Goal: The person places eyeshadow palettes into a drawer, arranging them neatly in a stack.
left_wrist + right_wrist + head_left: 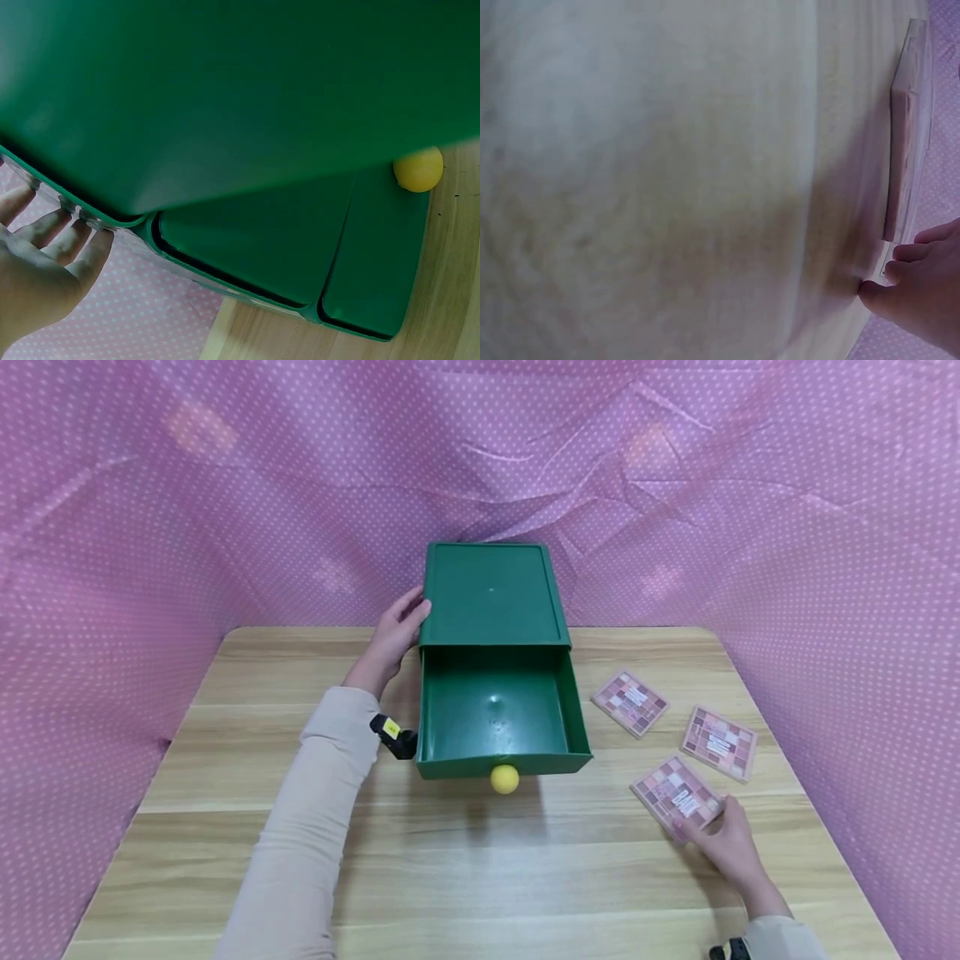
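A green plastic drawer box (489, 596) stands at the back of the table, its drawer (495, 766) pulled out toward me. The drawer front carries a round yellow knob (505, 779). My left hand (393, 639) rests against the box's left side; in the left wrist view its fingers (90, 255) lie fairly straight along the box's edge. At the front right, my right hand (723, 843) holds the near eyeshadow palette (678, 795) by its near edge, thumb at one corner and fingers at another. The right wrist view shows a palette (904, 157) edge-on beside the fingertips.
Two more eyeshadow palettes lie flat to the right of the drawer, one (631, 702) close to it and one (720, 742) farther right. Pink dotted cloth (315, 485) hangs behind and at both sides of the wooden table (480, 893).
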Demonstrator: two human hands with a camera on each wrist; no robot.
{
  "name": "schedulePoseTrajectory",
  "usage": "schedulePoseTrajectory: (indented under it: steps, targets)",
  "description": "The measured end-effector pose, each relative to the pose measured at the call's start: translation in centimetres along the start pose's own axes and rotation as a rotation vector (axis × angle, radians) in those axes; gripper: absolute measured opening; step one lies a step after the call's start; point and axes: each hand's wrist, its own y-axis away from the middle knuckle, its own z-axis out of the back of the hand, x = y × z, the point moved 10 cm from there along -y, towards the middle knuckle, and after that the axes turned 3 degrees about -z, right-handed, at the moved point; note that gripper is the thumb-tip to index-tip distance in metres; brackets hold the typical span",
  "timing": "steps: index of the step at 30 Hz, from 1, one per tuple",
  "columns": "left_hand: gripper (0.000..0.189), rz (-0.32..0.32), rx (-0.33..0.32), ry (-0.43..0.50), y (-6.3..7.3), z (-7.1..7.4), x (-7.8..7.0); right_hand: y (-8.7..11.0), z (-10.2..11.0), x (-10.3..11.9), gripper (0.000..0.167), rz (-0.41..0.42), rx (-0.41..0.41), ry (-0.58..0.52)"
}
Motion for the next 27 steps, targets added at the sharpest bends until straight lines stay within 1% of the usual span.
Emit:
schedulePoseTrajectory:
  steps: [4,10,16,19,23,27]
  targets:
    - [0.054,-0.003,0.005,-0.008,0.1,0.0,-0.1,0.0,-0.2,0.0,0.064,0.024,-0.007,0.037]
    - [0.053,-0.008,0.000,0.009,-0.1,0.0,-0.1,0.0,-0.5,-0.6,0.077,0.018,-0.021,0.099]
    - [0.052,-0.008,-0.002,0.010,-0.1,0.1,-0.2,0.1,-0.5,-1.0,0.088,0.011,-0.065,0.154]
    - [0.052,-0.007,-0.001,0.013,-0.1,0.1,-0.2,0.1,-0.5,-0.9,0.091,0.021,-0.076,0.149]
    - [0.052,-0.006,-0.001,0.014,-0.1,0.1,-0.3,0.2,-0.5,-1.1,0.097,0.025,-0.070,0.104]
    - [0.052,-0.003,-0.002,0.017,-0.2,0.0,-0.2,0.3,-0.5,-1.5,0.103,-0.007,-0.061,0.050]
